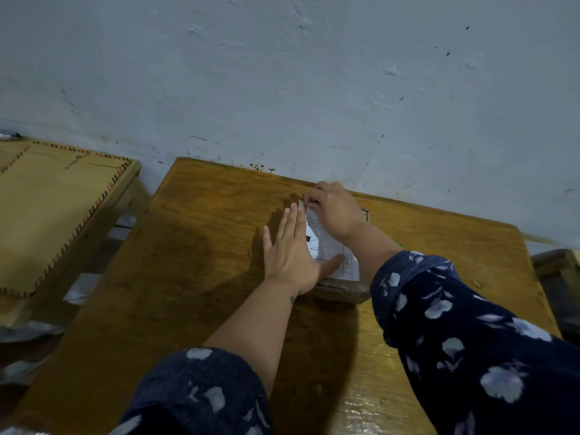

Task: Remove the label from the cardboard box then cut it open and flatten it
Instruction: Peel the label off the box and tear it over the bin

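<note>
A small cardboard box (340, 291) lies on the wooden table (194, 246) near the wall. A white printed label (326, 246) covers its top. My left hand (290, 252) lies flat on the box's left side, fingers spread and thumb resting on the label. My right hand (334, 210) is at the label's far corner, fingertips pinched on its edge. Most of the box is hidden under my hands.
A pale blue wall (314, 89) runs right behind the table. To the left stands a second table (119, 189) with a large brown envelope (53, 215) on it. A dark wooden piece (555, 265) shows at the right edge.
</note>
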